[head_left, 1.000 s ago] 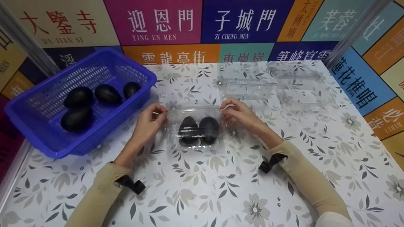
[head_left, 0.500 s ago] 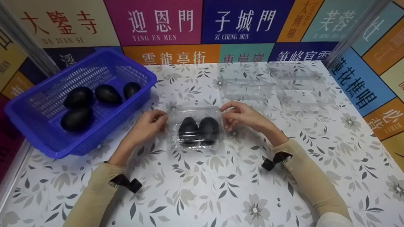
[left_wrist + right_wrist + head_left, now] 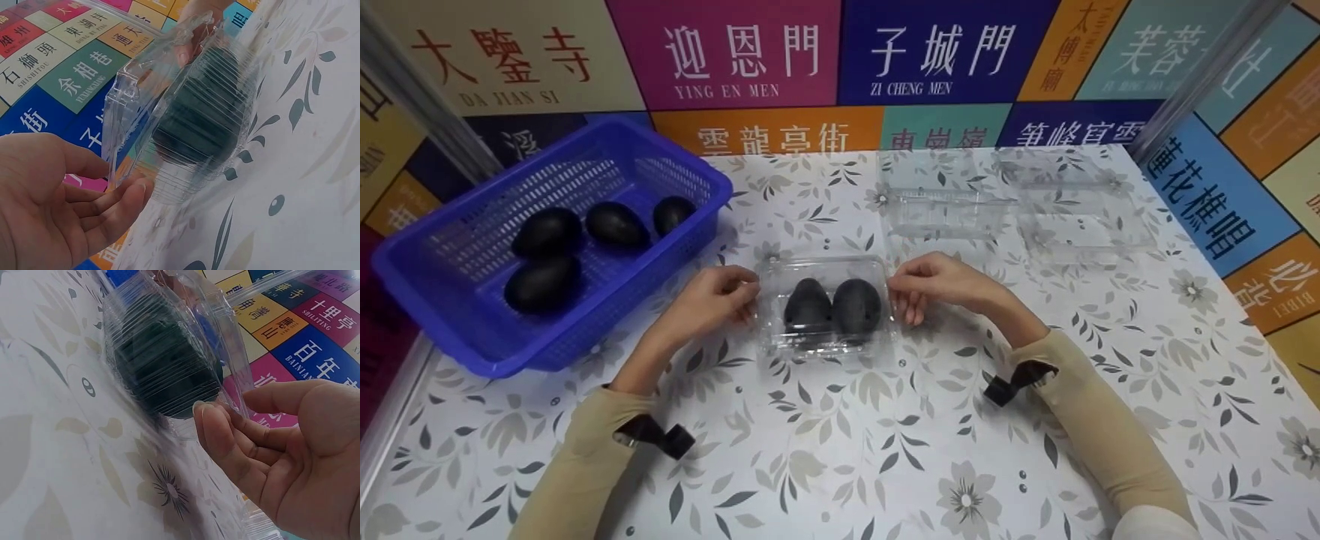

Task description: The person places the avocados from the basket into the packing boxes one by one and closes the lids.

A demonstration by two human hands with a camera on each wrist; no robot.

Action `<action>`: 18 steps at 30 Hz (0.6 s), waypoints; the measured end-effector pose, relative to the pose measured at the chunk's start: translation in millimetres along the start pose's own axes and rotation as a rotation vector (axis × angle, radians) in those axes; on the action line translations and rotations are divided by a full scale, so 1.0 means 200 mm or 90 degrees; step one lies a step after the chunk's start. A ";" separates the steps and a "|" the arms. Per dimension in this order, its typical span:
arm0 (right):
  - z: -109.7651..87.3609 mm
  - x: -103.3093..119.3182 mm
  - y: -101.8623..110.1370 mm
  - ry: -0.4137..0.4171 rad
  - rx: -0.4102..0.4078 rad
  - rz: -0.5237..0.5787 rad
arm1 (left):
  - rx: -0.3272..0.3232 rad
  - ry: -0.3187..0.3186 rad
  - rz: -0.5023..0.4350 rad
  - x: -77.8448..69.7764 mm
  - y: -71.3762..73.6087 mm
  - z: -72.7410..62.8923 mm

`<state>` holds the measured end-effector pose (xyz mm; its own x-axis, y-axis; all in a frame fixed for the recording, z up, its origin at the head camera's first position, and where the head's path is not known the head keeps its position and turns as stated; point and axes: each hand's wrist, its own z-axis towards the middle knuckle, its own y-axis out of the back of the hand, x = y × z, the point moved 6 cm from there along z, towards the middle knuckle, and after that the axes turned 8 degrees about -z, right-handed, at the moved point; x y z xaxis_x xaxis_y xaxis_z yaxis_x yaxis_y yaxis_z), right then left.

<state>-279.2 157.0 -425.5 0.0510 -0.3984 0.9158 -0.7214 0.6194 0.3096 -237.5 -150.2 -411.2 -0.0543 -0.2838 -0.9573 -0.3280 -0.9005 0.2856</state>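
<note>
A clear plastic clamshell box [image 3: 825,264] stands mid-table in the head view, its lid lying over two dark, egg-shaped fruits that look like avocados [image 3: 856,309]. My left hand [image 3: 711,298] is at the box's left side; in the left wrist view its fingertips [image 3: 138,194] pinch the rim where lid and base meet. On the opposite side, my right hand [image 3: 941,283] pinches the rim too, with fingertips [image 3: 211,419] against the plastic in the right wrist view. Whether the lid is fully snapped down cannot be seen.
A blue perforated basket [image 3: 607,300] with several more dark avocados [image 3: 546,232] stands at the left. Clear clamshell boxes [image 3: 945,214] lie open at the back right, including another transparent container [image 3: 1084,217]. A printed panel wall [image 3: 930,52] borders the table's back.
Both hands have slid a little nearer along the box's sides, and the left forearm has shifted slightly left and down. The lid's far edge sits slightly lower; the box stays in place.
</note>
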 end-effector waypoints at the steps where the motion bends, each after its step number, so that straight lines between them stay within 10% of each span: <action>1: 0.00 0.00 0.00 0.002 -0.002 0.001 | -0.004 0.001 -0.001 0.00 0.00 0.00; 18: 0.02 -0.01 0.00 0.003 -0.074 0.079 | -0.059 0.003 -0.036 0.00 -0.01 0.00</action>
<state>-282.2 155.3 -429.0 -0.0302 -0.3113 0.9498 -0.6378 0.7376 0.2215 -237.9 -148.5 -411.0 -0.0346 -0.2335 -0.9718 -0.2410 -0.9417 0.2348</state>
